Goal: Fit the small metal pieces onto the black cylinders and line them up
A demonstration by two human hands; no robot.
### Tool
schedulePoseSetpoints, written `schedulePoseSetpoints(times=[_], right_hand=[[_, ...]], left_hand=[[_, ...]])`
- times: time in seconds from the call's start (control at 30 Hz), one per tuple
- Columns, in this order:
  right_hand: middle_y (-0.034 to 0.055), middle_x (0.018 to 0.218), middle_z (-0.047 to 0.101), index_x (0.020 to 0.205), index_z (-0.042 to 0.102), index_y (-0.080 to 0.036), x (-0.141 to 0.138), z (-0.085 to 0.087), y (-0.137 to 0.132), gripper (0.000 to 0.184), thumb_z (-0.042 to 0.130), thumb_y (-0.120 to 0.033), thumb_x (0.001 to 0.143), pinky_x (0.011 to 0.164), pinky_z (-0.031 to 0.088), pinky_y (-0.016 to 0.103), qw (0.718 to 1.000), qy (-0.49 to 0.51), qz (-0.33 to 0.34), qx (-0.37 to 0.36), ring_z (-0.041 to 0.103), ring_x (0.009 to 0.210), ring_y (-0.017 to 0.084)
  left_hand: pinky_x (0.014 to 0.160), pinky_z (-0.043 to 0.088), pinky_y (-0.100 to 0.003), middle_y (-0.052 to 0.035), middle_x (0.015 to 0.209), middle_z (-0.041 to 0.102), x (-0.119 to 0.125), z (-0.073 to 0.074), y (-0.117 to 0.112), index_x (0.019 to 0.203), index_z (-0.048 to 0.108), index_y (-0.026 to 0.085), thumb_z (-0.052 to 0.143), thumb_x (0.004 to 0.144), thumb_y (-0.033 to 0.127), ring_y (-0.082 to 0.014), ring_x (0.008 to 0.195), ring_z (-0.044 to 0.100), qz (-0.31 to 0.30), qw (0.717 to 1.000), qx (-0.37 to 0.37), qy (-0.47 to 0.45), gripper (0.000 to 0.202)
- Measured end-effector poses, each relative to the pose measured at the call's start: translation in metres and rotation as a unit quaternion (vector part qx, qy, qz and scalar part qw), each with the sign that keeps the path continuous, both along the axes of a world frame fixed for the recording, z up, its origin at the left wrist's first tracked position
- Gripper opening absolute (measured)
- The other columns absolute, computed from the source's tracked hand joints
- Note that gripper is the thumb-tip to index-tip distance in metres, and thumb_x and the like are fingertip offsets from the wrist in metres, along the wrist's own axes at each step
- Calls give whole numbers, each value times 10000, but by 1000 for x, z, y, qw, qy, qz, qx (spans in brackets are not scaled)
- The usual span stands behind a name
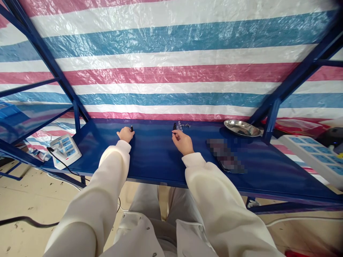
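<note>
My left hand rests on the left half of the blue tabletop, its fingers curled round a small black cylindrical piece whose top shows beside the thumb. My right hand is at the middle of the table with thumb and fingers drawn together. Whatever is between those fingertips is too small to make out. Just beyond them, small black pieces, clear pieces and shiny metal pieces stand close together in rows.
An oval metal tray sits at the back right. A phone-like dark slab, partly blurred, lies right of my right arm. Power strips stand at the left and far right. Blue frame posts and a striped sheet bound the table.
</note>
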State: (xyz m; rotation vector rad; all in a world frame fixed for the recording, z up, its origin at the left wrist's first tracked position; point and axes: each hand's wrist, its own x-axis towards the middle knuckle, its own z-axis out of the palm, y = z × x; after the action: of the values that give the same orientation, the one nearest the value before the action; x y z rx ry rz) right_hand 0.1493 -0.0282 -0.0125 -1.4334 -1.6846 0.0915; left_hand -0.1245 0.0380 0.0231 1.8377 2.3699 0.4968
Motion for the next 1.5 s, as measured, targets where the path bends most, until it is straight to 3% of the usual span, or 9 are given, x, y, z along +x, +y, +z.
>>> schedulePoseSetpoints(times=[0.27,0.47,0.63,0.77,0.9,1.07,1.23,1.37,1.5], right_hand=[[-3,623,586,942,636,-193,0,4,-3,266,451,-332,812,601,401,243,1000,16,-13,18,537,568,136],[27,668,612,819,582,-191,7,14,-7,182,442,-305,804,609,381,259,990,43,-134,23,547,606,157],[52,738,639,869,561,-186,16,16,-3,149,444,-240,792,615,361,274,976,54,-204,-46,570,676,188],[73,802,652,953,549,-172,20,12,0,189,451,-217,798,642,373,286,968,44,-211,-126,592,761,211],[96,886,649,1014,537,-152,20,7,2,243,482,-199,782,699,400,300,964,9,-198,-177,595,878,232],[116,984,638,1047,544,-140,18,6,1,268,495,-216,794,764,417,321,958,-32,-190,-212,582,981,246],[121,1032,634,1055,566,-142,16,5,1,281,526,-258,803,800,414,342,953,-62,-188,-228,564,1025,255],[128,1032,637,1012,602,-151,17,1,4,264,545,-306,806,816,406,360,951,-74,-192,-231,553,1030,262],[134,1014,647,960,636,-154,18,-3,10,256,562,-336,796,814,406,387,953,-70,-188,-226,560,1008,273]], left_hand=[[898,321,-452,-63,824,696,-2,6,-2,723,654,195,590,738,366,-277,917,618,4,1000,-11,-4,183],[897,348,-455,-79,854,702,2,34,-29,724,656,185,642,717,420,-291,926,618,19,1000,-21,8,235],[797,428,-353,-75,847,693,37,41,-54,778,676,181,577,800,401,-251,878,628,-169,985,39,6,242],[844,431,-328,-90,1031,653,84,24,-65,1191,565,159,524,848,362,-227,967,588,-362,925,116,0,400],[855,417,-376,-126,1243,528,120,2,-65,1407,324,182,434,892,339,-266,1089,505,-436,892,93,72,550],[830,403,-378,-130,1292,462,140,-14,-53,1448,221,222,408,905,317,-268,1107,460,-423,899,44,109,583],[831,387,-384,-137,1272,480,150,-16,-44,1396,338,201,387,918,243,-266,1121,451,-415,896,75,137,482],[834,380,-378,-121,1103,575,150,-11,-39,1149,576,153,417,909,211,-246,1043,499,-413,893,112,142,294],[821,403,-370,-82,975,627,141,-9,-37,930,656,177,525,864,239,-230,960,548,-394,906,147,50,159]])
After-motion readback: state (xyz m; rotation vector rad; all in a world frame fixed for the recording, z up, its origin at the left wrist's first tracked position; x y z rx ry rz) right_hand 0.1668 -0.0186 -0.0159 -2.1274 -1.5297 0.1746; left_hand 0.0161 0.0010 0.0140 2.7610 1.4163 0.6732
